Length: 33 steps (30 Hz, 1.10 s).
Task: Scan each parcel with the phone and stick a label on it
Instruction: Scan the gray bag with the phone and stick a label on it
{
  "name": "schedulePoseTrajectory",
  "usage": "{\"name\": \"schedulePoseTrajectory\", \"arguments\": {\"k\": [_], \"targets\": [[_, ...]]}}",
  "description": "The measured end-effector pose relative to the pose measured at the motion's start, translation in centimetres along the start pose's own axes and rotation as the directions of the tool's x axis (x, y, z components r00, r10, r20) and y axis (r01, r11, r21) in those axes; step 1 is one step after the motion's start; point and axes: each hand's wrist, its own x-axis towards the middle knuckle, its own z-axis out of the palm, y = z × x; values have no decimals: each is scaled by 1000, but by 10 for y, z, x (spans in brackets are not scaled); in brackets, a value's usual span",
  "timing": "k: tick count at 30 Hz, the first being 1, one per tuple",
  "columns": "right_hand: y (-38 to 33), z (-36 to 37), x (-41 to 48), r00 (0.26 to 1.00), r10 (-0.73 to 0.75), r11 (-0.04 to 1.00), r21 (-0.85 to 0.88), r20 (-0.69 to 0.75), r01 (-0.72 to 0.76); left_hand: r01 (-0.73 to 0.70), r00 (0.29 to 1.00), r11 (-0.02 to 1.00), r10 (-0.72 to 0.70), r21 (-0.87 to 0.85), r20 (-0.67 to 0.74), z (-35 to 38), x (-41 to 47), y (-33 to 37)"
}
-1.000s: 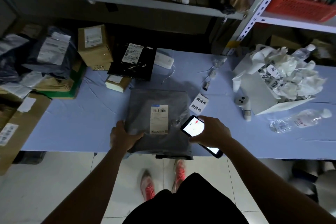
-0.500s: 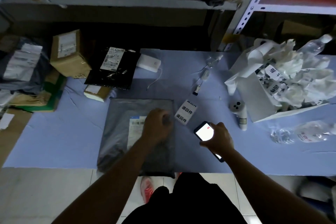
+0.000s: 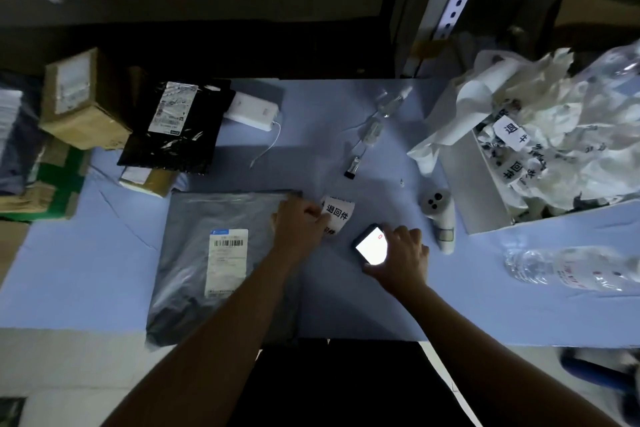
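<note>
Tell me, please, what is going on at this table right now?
A person is labelling parcels at a blue table. The grey parcel lies flat in front of them, its barcode sheet facing up. Their left hand pinches the edge of the white label strip beside the parcel, while the right hand holds the lit phone low over the table. No printed label from the strip is on the parcel yet.
</note>
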Motion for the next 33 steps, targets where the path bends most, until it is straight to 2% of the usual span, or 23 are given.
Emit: {"name": "schedulePoseTrajectory", "arguments": {"k": [2,3,5,8,10,14,17,19,21,23,28,33], "targets": [[-6,-2,0,1000,-6,1000,14,9,6,63,998,959,-53,-276,45,-6,1,8],[-11,-4,0,1000,-18,997,71,-4,18,81,997,932,-70,-353,45,-9,2,12],[-28,-9,-3,995,-76,950,299,-64,92,99,995,903,-90,-418,42,-15,5,17],[-59,-24,-9,979,-188,746,636,-83,197,123,992,871,-116,-475,45,-25,6,22],[-74,-30,-16,979,-198,630,761,-40,158,125,992,848,-113,-514,55,-33,4,21],[-86,-40,-26,991,-124,485,869,-42,97,140,989,758,-72,-637,132,-54,-6,17],[-92,-50,-36,990,-36,432,891,-139,141,102,988,690,15,-716,154,-69,-16,18],[-96,-57,-44,977,-48,441,873,-210,209,106,983,625,54,-773,178,-78,-22,21],[-103,-65,-51,960,-101,501,820,-261,276,114,971,582,106,-805,214,-86,-28,21],[-109,-70,-56,952,-104,523,799,-287,298,84,962,596,162,-798,222,-93,-34,21],[-121,-75,-70,952,-60,479,828,-301,292,-45,959,666,238,-745,154,-106,-39,20],[-123,-77,-74,946,-82,565,767,-314,304,-30,948,642,262,-766,182,-113,-35,18]]}}
